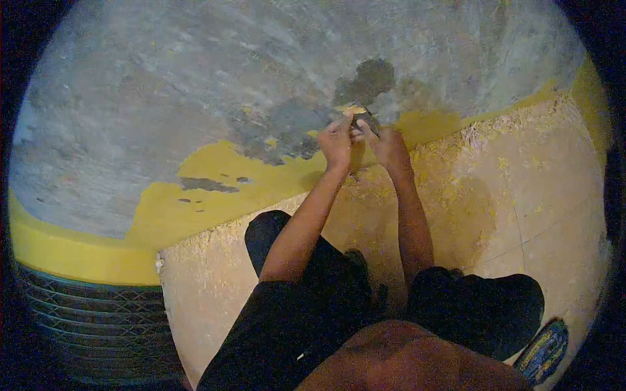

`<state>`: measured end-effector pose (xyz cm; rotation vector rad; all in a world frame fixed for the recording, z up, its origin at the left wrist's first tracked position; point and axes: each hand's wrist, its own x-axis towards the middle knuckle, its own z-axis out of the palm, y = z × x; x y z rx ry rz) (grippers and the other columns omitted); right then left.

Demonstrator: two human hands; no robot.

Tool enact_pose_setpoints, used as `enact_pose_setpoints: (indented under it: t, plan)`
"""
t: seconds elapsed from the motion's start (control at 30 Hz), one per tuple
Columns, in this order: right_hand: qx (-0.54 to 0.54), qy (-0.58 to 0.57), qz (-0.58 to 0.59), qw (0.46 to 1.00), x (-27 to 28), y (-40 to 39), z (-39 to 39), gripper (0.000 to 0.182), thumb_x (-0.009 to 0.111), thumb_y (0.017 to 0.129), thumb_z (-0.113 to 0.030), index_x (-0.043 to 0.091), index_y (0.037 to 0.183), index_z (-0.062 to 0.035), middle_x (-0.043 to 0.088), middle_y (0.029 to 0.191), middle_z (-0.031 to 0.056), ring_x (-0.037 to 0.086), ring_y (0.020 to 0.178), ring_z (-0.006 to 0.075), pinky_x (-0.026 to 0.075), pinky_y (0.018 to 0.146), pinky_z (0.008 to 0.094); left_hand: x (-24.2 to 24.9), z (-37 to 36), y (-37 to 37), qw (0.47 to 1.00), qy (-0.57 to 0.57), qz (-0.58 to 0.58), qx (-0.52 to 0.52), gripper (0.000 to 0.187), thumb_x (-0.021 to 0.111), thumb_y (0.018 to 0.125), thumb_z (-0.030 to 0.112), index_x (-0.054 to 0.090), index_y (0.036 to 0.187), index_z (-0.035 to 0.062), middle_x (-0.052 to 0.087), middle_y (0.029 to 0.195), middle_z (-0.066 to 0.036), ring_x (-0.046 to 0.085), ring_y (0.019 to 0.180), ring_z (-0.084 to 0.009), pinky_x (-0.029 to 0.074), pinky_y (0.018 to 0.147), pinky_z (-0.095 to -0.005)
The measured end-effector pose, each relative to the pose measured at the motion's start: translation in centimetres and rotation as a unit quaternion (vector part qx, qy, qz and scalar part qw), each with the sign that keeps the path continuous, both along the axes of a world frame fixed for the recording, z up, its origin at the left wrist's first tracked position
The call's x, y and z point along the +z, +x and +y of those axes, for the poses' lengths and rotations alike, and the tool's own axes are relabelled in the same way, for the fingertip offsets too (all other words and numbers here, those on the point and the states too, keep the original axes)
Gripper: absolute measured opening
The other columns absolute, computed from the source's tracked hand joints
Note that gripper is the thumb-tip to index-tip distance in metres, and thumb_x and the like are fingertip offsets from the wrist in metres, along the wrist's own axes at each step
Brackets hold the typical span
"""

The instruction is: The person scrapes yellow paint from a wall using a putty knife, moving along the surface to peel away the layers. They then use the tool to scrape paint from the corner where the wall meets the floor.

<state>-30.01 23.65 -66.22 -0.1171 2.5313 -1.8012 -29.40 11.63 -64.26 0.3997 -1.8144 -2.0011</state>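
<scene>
Both hands meet in front of the wall, at the upper middle of the head view. My right hand [392,151] is closed around a small, dark, flat-bladed scraper [367,120], tilted up and to the left. My left hand [336,142] is closed too, its thumb and fingers pinching the blade end. A yellow paint flake [354,110] lies on the blade by the left fingertips. The hands cover much of the scraper's handle.
The grey, scraped wall [163,98] has dark patches and a remaining yellow paint strip [163,208] along its bottom. Yellow flakes litter the tan tiled floor [521,195]. A dark slatted grate [98,319] is at lower left, and a patterned shoe [546,348] at lower right.
</scene>
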Motion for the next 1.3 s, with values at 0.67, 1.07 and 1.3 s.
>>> enact_pose_setpoints:
  t: [0.67, 1.07, 1.3]
  plan:
    - [0.082, -0.284, -0.313, 0.902, 0.1, 3.1, -5.2, 0.069, 0.036, 0.090, -0.070, 0.050, 0.060, -0.0091, 0.033, 0.043, 0.0002, 0.029, 0.029, 0.0171, 0.031, 0.031, 0.0365, 3.5, -2.2, 0.2, 0.964, -0.258, -0.045, 0.048, 0.037, 0.078, 0.078, 0.023, 0.062, 0.056, -0.0027, 0.047, 0.047, 0.001, 0.037, 0.046, -0.0085, 0.031, 0.044, -0.0297]
    - [0.021, -0.090, 0.003, 0.996, 7.6, 1.4, -0.8, 0.065, 0.051, 0.088, -0.062, 0.070, 0.088, 0.0001, 0.068, 0.070, 0.0185, 0.068, 0.070, 0.0297, 0.052, 0.071, 0.0406, 7.6, 0.1, 1.1, 0.951, -0.297, 0.028, 0.078, 0.046, 0.070, 0.086, 0.036, 0.059, 0.058, 0.0011, 0.051, 0.052, 0.001, 0.045, 0.048, -0.0079, 0.037, 0.046, -0.0288]
    - [0.045, -0.049, 0.105, 0.992, 5.5, -0.8, 1.5, 0.074, 0.050, 0.087, -0.066, 0.055, 0.055, 0.0005, 0.053, 0.048, 0.0106, 0.054, 0.046, 0.0237, 0.042, 0.049, 0.0413, 8.5, 1.0, 0.4, 0.956, -0.284, 0.064, 0.023, 0.041, 0.065, 0.089, 0.037, 0.066, 0.073, -0.0007, 0.060, 0.059, -0.006, 0.052, 0.053, -0.0138, 0.042, 0.052, -0.0310]
